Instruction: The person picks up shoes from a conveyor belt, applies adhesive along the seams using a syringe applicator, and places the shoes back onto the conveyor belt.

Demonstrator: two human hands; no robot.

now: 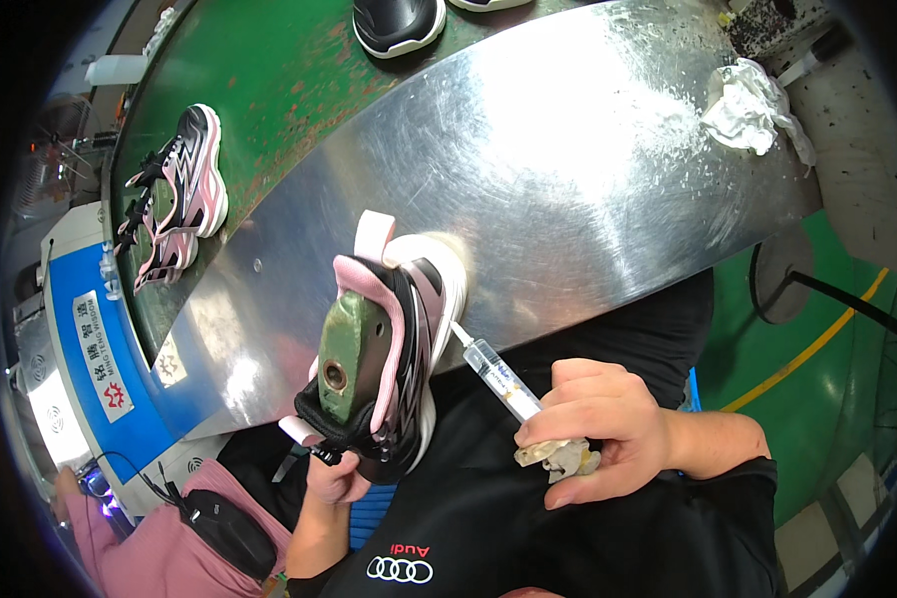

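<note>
My left hand is closed on the lower end of a black and pink sneaker, which is tilted over the near edge of the metal plate. A green shoe last with a round metal-ringed hole fills the sneaker's opening. In my right hand is a clear syringe, gripped along with a crumpled greyish wad. The syringe's thin tip meets the white sole edge or lies very close to it; whether they touch I cannot tell. My left fingers are partly hidden below the sneaker.
The shiny metal plate spans the middle. Beyond it, a green belt carries more sneakers and a black shoe. Crumpled white paper lies at the right end. A person's pink sleeve is at lower left.
</note>
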